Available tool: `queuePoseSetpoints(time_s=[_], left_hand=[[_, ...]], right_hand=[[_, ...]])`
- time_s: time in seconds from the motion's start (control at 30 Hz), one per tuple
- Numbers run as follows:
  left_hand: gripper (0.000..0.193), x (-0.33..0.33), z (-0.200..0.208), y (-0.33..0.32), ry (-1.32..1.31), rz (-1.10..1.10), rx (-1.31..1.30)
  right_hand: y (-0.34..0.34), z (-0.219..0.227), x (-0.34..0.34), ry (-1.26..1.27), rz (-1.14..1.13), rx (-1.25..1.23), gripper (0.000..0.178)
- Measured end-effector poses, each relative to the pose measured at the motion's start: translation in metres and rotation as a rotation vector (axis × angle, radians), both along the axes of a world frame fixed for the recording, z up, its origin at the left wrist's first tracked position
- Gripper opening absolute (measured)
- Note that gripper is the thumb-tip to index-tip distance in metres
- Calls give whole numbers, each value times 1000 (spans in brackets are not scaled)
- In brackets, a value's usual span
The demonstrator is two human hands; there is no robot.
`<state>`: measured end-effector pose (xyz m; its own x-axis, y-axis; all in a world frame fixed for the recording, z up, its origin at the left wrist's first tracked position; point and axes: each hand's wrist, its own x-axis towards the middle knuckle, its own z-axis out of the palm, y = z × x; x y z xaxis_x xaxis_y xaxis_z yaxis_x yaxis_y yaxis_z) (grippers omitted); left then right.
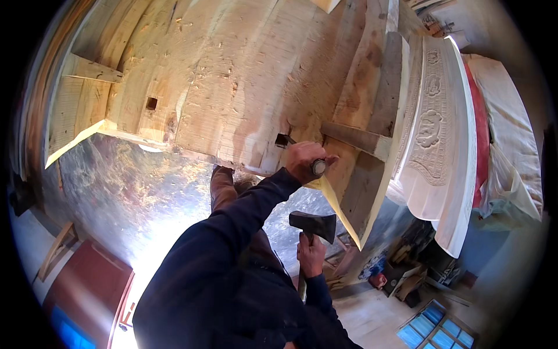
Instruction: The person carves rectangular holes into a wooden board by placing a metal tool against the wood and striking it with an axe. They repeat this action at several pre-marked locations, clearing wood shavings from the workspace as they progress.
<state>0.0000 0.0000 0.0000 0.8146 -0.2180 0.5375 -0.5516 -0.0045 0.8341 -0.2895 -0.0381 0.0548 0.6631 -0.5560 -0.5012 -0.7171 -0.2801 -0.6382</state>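
With our left hand we grip a chisel-like tool, its blade at a square hole in the wooden panel. Our right hand clasps the axe by its handle, apart from the tool. Pale carved woodwork stands right of the panel.

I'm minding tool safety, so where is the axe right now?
The axe is just right of centre in the head view's lower half, in the grip of the right hand, below the left hand.
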Motion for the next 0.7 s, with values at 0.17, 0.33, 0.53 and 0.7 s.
queuePoseSetpoints(time_s=[0.17,0.33,0.53,0.7], left_hand=[[39,16,-9,4,88,78,2],[46,17,-11,1,74,100,-62],[45,14,-20,0,135,118,-29],[48,15,-14,0,155,128,-71]], right_hand=[[2,9,26,30,-22,-74,24],[-2,27,48,-122,-107,124,18],[-5,109,111,-529,-199,120,25],[-19,112,133,-661,-138,-434,33]])
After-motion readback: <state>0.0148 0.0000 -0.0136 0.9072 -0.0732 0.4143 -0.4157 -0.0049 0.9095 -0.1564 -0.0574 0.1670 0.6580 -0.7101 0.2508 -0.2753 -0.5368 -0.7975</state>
